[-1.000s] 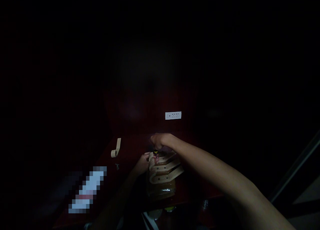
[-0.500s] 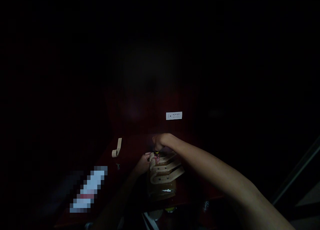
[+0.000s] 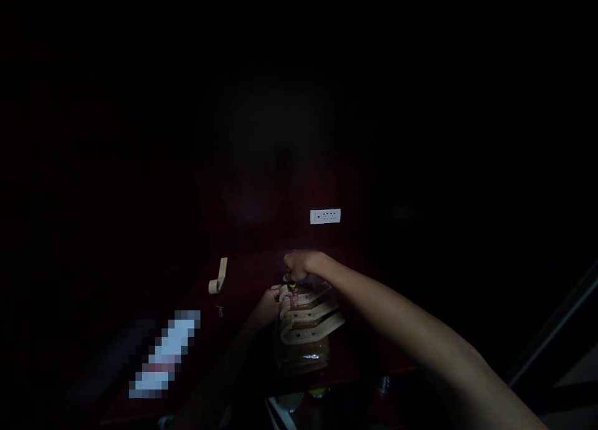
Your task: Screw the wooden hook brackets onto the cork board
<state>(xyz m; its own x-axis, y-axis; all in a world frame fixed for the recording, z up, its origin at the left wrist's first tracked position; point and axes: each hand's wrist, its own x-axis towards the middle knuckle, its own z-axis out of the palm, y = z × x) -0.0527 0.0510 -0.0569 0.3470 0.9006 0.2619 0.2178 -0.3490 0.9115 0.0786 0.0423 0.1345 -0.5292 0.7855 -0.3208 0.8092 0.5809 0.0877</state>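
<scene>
Several curved light wooden hooks (image 3: 306,336) with small dark holes lie side by side on a brown, shiny, tape-like wrapped block (image 3: 303,360). My left hand (image 3: 271,304) is closed at the far left end of the block, its fingers against the farthest hook. Above that hook my right hand (image 3: 299,265) is closed around a dark tool with a yellow band (image 3: 292,285), which points down at the hook near my left fingertips. The tool's tip is too small and dark to make out.
Another wooden hook (image 3: 219,277) lies on the dark red table (image 3: 243,268) at the left, with small screws (image 3: 220,311) nearer me. A pixelated bright patch (image 3: 166,355) is at the lower left. A white socket panel (image 3: 325,216) is behind my hands.
My right hand has turned slightly around the tool, and more of the yellow band shows. My left hand and the hooks have hardly moved.
</scene>
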